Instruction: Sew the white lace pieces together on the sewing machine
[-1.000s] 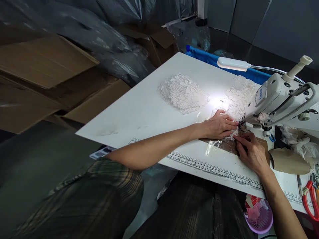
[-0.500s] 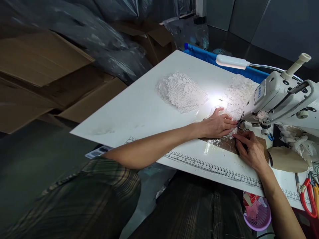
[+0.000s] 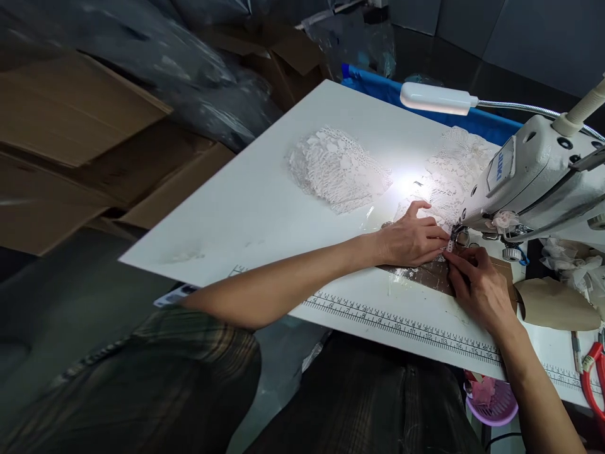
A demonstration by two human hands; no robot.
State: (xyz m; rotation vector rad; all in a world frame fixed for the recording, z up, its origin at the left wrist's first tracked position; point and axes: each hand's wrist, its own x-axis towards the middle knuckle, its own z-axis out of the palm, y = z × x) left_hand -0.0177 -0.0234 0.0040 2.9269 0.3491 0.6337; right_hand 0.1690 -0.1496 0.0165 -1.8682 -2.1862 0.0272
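Note:
White lace (image 3: 454, 164) lies on the table left of the sewing machine (image 3: 515, 170) and runs down to its needle area. My left hand (image 3: 413, 239) rests flat on the lace beside the presser foot, fingers spread. Just in front of the foot, my right hand (image 3: 477, 277) pinches the lace edge between thumb and forefinger. Brown material (image 3: 435, 277) lies under both hands. A separate pile of white lace (image 3: 335, 167) sits further left on the table.
A lit lamp (image 3: 437, 99) hangs over the white table (image 3: 246, 208). A printed ruler runs along the front edge. Red scissors (image 3: 588, 378) and a rolled brown sheet (image 3: 555, 304) lie right. Below is a purple basket (image 3: 501, 407); cardboard boxes (image 3: 80, 107) stand left.
The view has shifted slightly, bringing the machine larger and further right. My hands keep nearly the same pose at the needle, and a narrow strip of lace now shows by the foot.

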